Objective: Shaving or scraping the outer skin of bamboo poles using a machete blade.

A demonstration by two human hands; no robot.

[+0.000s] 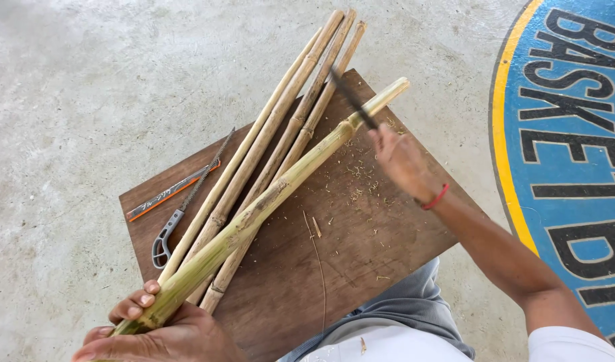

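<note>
Four pale trimmed canes (281, 127) lying on brown board (361, 228) beside small saw (187, 201); shavings (358, 177) scattered, so scraping judged underway, much green skin left. Greenish cane (267, 201) running from 7 o'clock up to 1 o'clock. Left hand (153, 332) clenched round its butt; right hand (401, 161) gripping dark blade (351, 100) against its far end.

A big round floor sign (576, 134) fills the concrete at the right edge: blue field, yellow rim, bold black lettering. A thin orange-and-grey sleeve (166, 196) with lettering lies on the board's left corner.
</note>
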